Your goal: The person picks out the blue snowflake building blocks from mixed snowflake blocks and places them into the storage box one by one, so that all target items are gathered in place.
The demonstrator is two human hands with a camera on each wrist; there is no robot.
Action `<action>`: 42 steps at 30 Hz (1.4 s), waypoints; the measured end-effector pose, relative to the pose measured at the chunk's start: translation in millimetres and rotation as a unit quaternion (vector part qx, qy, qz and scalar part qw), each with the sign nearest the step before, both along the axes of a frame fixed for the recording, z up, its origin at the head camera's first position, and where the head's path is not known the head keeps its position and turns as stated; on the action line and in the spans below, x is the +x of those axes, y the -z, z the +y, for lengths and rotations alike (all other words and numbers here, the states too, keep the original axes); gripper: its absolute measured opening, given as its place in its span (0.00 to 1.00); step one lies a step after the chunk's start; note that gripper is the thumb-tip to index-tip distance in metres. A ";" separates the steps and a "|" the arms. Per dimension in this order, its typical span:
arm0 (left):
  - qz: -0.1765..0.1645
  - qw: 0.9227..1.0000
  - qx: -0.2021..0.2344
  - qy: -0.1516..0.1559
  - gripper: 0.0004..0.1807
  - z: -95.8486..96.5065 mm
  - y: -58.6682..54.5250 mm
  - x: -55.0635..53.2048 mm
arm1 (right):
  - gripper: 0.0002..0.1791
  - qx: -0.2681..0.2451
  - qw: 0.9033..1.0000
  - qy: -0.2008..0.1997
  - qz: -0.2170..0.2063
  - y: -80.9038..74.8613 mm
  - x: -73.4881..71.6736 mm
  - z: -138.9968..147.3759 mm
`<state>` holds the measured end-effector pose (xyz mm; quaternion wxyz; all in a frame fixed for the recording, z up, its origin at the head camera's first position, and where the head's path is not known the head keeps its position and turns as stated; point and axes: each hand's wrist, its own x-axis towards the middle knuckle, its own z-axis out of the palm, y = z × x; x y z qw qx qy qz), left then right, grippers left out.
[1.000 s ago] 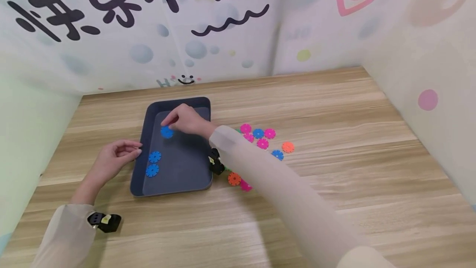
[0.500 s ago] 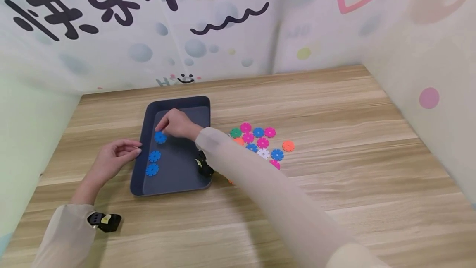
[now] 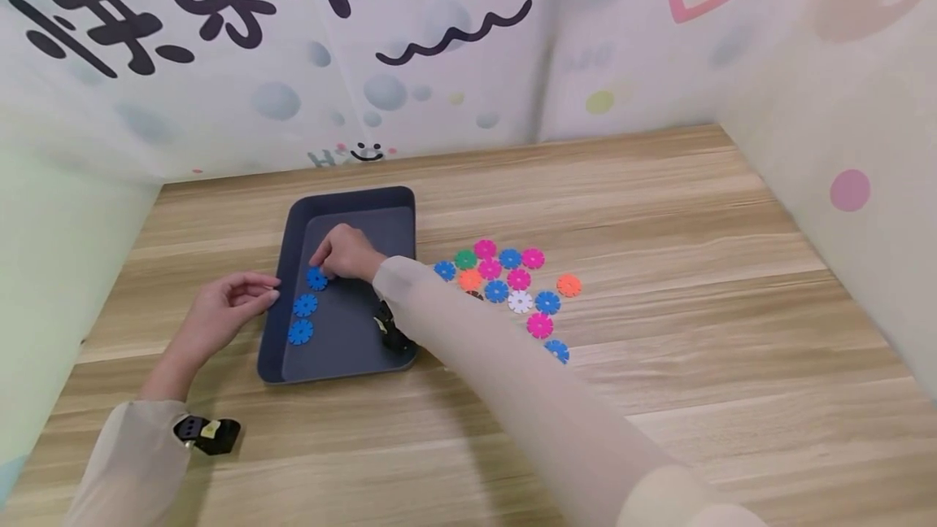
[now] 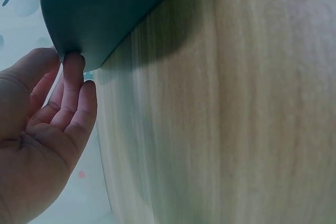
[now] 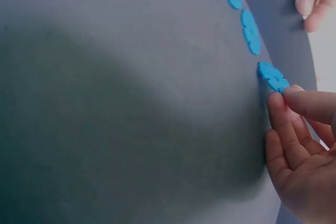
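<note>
In the head view, my right hand [image 3: 347, 253] is over the far left part of a dark grey tray [image 3: 351, 299]. Its thumb and finger pinch the edge of a blue notched interlocking disc [image 3: 316, 278], which is tilted close over the tray floor in the right wrist view. Two more blue discs, one in the middle [image 3: 305, 305] and one nearer [image 3: 300, 332], lie flat in a row along the left wall. My left hand [image 3: 230, 309] is at the tray's left side, its fingertips [image 4: 73, 61] gripping the rim.
Right of the tray, loose discs lie on the wooden table [image 3: 695, 267]: several pink [image 3: 519, 279] and blue [image 3: 547, 302], plus green [image 3: 465, 259], orange [image 3: 569, 285] and white [image 3: 520, 302]. My right sleeve [image 3: 505, 372] hides part of the pile. A printed sheet [image 3: 468, 88] stands behind.
My right hand has moved left and towards me over the tray, bringing its blue disc in line behind the other two. My left hand has stayed on the rim.
</note>
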<state>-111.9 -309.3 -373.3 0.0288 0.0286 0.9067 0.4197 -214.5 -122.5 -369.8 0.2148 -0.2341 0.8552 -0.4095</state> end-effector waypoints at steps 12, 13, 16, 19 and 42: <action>0.005 1.000 0.002 0.002 0.17 1.4 -0.9 0.6 | 0.10 0.031 0.999 0.038 0.021 6.7 2.3 -10.7; 0.005 1.000 0.001 0.001 0.17 1.5 -0.9 0.6 | 0.10 0.041 0.998 0.041 0.021 6.6 2.8 -12.3; 0.003 1.000 0.000 0.000 0.18 1.7 -0.5 -0.2 | 0.11 0.058 0.997 0.047 0.027 7.1 3.5 -15.7; 0.003 1.000 0.002 0.000 0.18 1.9 0.1 -1.6 | 0.11 0.064 0.996 0.049 0.031 7.0 3.9 -17.0; 0.006 1.000 0.022 0.002 0.18 1.8 -1.4 0.1 | 0.11 0.060 0.997 0.041 0.031 11.3 5.0 -22.2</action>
